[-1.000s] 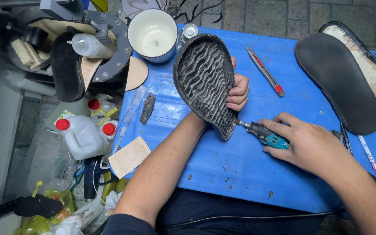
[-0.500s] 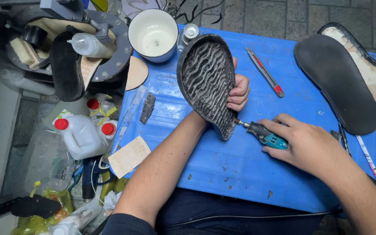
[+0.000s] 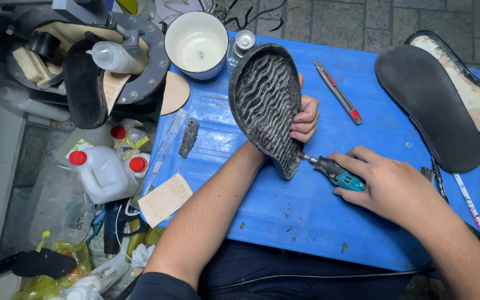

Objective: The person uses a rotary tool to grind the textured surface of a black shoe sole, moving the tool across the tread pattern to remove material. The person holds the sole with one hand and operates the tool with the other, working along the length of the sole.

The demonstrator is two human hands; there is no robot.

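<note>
My left hand holds a black shoe sole on edge, its wavy tread turned toward me, on the blue table. Only the fingers show past the sole's right rim. My right hand grips a small teal and black rotary tool. The tool's thin bit touches the lower edge of the sole. Both forearms reach in from the bottom of the view.
A red and grey utility knife lies right of the sole. Two more soles rest at the table's right end. A white cup stands at the back; white jugs with red caps sit on the floor at left.
The sole has tilted slightly to the right in my left hand. The rotary tool stays at the sole's lower edge.
</note>
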